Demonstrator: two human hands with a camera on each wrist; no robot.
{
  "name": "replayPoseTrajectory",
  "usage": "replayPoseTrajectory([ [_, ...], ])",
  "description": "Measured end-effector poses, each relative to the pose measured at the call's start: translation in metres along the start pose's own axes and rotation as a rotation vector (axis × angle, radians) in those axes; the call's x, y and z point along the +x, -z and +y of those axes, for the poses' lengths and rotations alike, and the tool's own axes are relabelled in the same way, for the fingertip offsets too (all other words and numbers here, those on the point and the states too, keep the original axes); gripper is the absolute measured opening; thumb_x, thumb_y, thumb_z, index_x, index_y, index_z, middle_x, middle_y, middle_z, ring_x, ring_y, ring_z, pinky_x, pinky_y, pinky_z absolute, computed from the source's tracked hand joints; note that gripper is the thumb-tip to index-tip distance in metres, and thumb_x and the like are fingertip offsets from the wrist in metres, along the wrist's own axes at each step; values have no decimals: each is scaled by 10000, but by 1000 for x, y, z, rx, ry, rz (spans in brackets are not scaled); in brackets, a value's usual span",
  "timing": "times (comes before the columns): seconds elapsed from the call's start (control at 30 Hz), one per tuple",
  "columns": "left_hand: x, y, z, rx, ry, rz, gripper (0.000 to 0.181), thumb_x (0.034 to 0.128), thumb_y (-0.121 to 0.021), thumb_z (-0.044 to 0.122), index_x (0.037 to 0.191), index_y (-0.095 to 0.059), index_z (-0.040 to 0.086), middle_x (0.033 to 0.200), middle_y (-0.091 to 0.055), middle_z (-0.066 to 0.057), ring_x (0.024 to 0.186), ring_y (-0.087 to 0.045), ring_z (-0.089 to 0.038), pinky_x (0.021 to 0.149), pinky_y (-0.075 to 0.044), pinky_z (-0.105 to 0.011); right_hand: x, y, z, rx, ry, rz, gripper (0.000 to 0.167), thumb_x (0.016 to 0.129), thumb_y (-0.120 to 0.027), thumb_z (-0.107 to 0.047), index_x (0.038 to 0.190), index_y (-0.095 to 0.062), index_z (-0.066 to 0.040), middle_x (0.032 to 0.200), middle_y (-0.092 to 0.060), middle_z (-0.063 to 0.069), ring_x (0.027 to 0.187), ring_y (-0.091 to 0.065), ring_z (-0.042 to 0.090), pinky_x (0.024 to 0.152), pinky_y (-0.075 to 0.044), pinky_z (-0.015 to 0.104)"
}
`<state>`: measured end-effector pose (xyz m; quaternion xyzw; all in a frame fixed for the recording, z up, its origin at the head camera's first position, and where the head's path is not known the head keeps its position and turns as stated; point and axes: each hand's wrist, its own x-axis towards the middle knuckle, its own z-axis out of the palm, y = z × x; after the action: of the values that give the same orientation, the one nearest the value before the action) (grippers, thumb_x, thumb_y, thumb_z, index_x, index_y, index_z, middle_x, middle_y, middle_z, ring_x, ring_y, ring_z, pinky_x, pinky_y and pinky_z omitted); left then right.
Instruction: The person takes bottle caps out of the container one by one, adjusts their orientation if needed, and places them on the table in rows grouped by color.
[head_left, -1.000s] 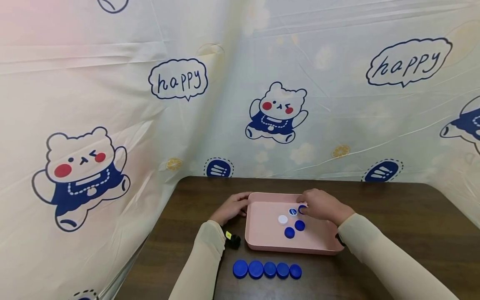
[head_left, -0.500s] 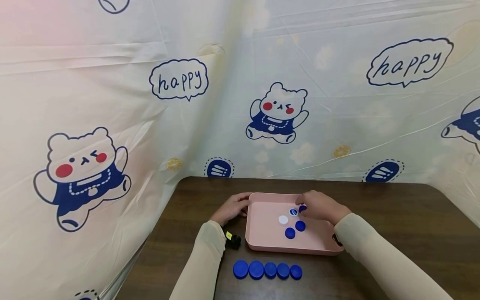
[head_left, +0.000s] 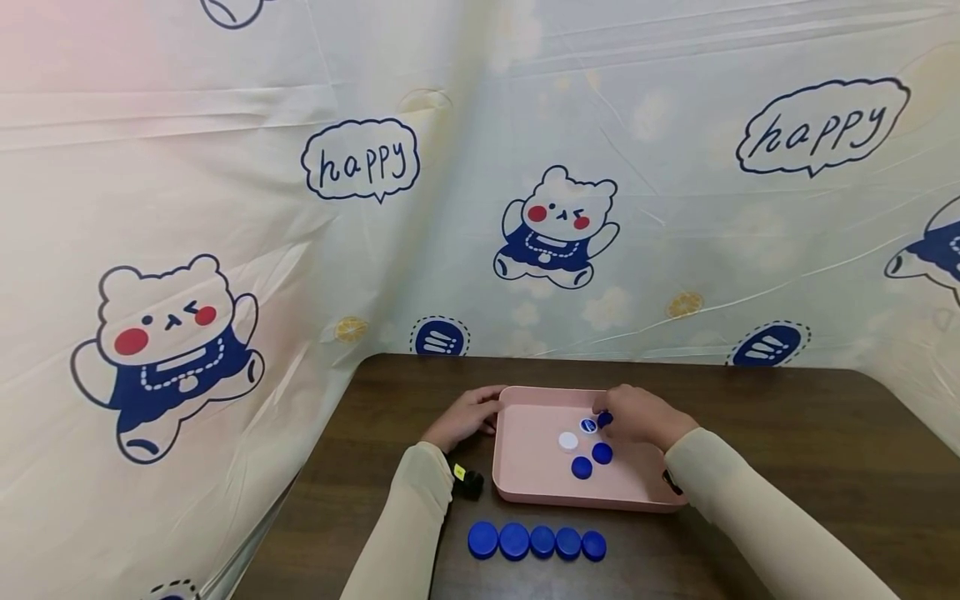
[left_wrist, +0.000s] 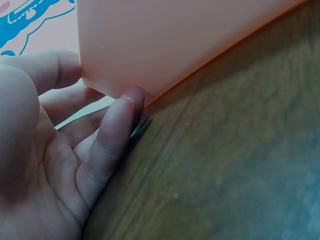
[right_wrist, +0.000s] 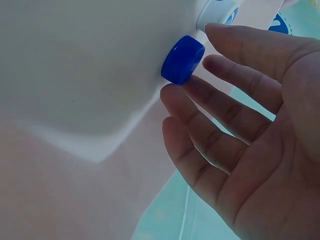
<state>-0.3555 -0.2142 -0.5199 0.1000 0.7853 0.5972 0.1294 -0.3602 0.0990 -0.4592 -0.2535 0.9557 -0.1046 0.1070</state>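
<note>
A pink tray (head_left: 525,498) lies on the table; in the left wrist view its corner (left_wrist: 135,55) meets my left hand (left_wrist: 65,150). That hand (head_left: 467,417) holds the tray's far left corner with curled fingers. Over the tray's far right part, my right hand (head_left: 641,417) has its fingers about a blue bottle cap (head_left: 604,419). In the right wrist view, fingertips of the right hand (right_wrist: 250,120) are at the blue cap (right_wrist: 182,60), and the thumb tip is apart from it. Beside it are a white cap with a blue print (head_left: 588,425) and a plain white disc (head_left: 567,441).
Two more blue caps (head_left: 602,452) lie in the tray. Several blue caps (head_left: 542,542) form a row on the wooden table (head_left: 787,467) in front of it. A black object with a yellow tag (head_left: 468,483) is by the left wrist. A printed cloth (head_left: 645,208) hangs behind.
The right hand and forearm have shifted slightly left, and the blue cap at its fingers now shows a solid blue face. The left hand still holds the tray corner.
</note>
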Motion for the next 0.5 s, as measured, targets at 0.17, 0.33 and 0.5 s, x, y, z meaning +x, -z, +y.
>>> replayPoseTrajectory([
  [0.17,0,0,0,9,4,5,403,1010,-524,237,1405,-531,155,1074,-639,-81,845,-626,-220,730,-546,-349,2,-2,2,0,-9,2,320,818,-787,-128,1133,-727,-123,1023,-676,39,978,-629,267,901,-489,509],
  [0.33,-1,-1,1,9,7,10,398,1010,-527,238,1400,-537,161,1073,-637,-82,841,-622,-220,720,-545,-342,3,-5,3,-13,-22,4,309,827,-782,-141,1132,-728,-130,1013,-674,34,965,-624,263,903,-484,520],
  [0.5,-1,-1,2,8,-2,8,402,1010,-525,231,1405,-532,154,1074,-639,-82,835,-622,-218,713,-543,-344,4,-5,3,-11,-13,8,299,826,-781,-121,1121,-732,-128,1015,-677,34,953,-627,252,901,-489,508],
])
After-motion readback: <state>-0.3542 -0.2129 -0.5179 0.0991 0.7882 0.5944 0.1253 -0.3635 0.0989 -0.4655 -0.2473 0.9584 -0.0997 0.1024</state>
